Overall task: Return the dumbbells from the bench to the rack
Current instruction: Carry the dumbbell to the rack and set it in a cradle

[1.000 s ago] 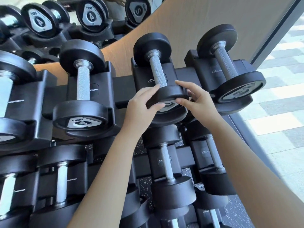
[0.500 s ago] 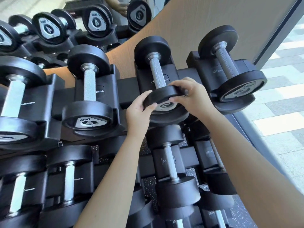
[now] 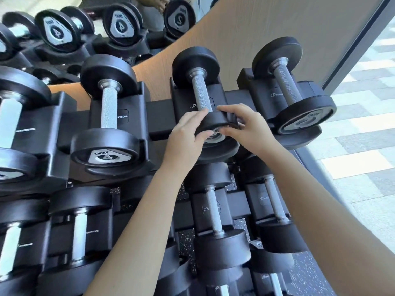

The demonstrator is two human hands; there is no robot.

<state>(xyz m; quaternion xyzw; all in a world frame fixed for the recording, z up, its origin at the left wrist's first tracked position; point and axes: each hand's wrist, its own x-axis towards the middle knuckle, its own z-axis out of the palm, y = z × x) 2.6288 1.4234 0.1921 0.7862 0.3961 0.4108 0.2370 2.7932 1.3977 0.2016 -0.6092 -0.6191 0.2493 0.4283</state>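
The dumbbell (image 3: 199,95) lies in the middle cradle of the rack's (image 3: 159,116) top row, its far head up against the wooden wall and its near head towards the person. Both hands clamp that near head. The left hand (image 3: 186,135) wraps its left edge, fingers over the top and thumb underneath. The right hand (image 3: 254,129) hooks its fingers (image 3: 226,110) over the right edge, thumb on the face. Both forearms reach up from below. A dumbbell marked 4 (image 3: 109,103) rests in the cradle to the left.
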